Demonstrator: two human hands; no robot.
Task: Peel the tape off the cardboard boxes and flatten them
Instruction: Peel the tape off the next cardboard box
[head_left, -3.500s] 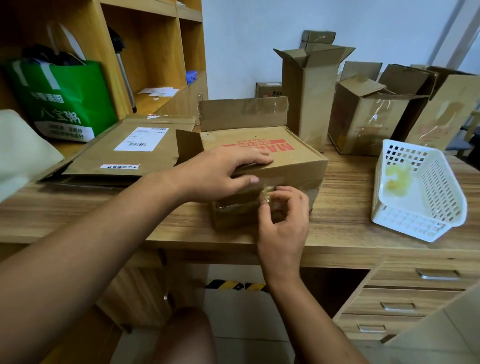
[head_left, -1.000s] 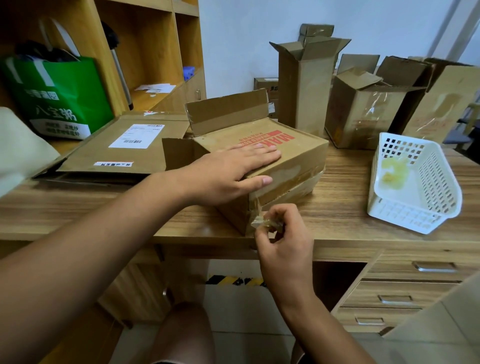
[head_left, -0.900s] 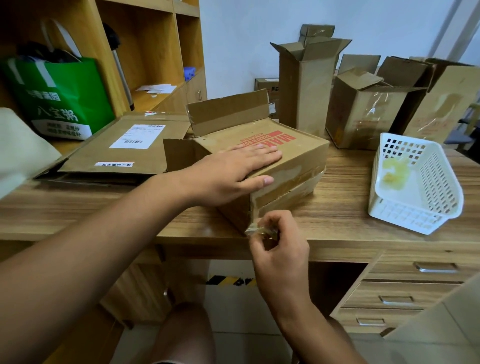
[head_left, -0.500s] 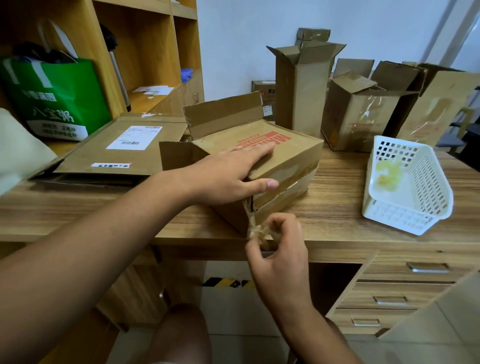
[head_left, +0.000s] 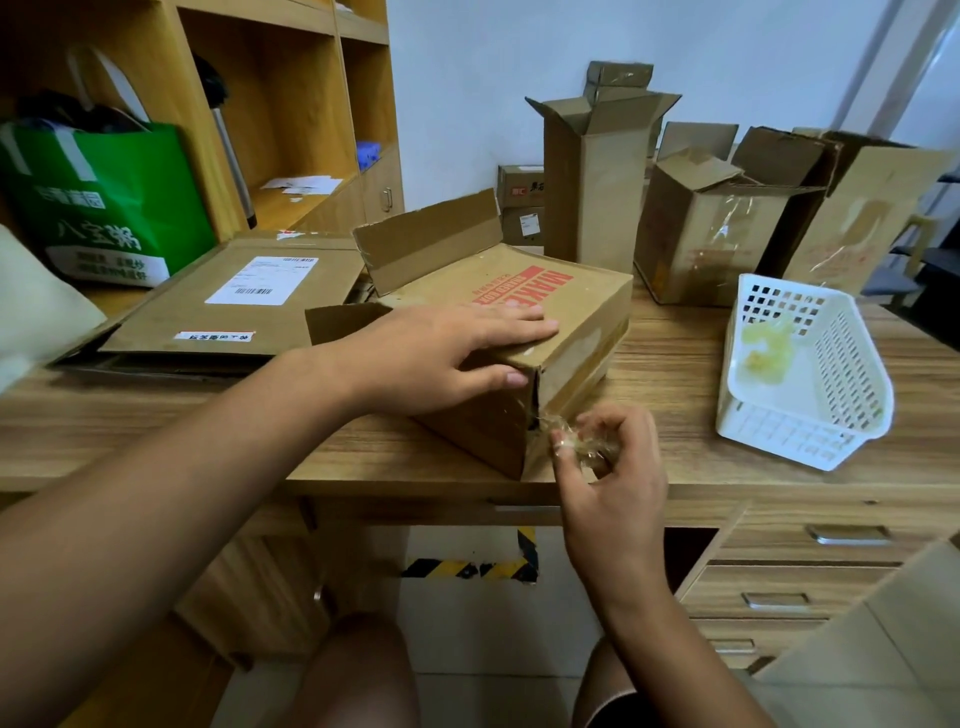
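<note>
A brown cardboard box (head_left: 582, 312) with red print lies on the wooden desk (head_left: 670, 364), one corner turned toward me and its far flap standing up. My left hand (head_left: 447, 353) presses flat on the box's top, thumb against the near side. Just right of the near corner, my right hand (head_left: 608, 467) pinches a crumpled strip of clear tape (head_left: 576, 441) that still runs to the box's corner seam.
A white plastic basket (head_left: 831, 415) with balled-up tape stands at the right. Flattened cardboard (head_left: 234, 301) lies at the left, near a green bag (head_left: 104, 202). Several open boxes (head_left: 597, 176) stand at the back of the desk. Drawers (head_left: 810, 566) sit below right.
My right hand has pulled the tape off the box's front and around its near corner toward the right. The box has turned a little on the desk. My left hand keeps pressing on top.
</note>
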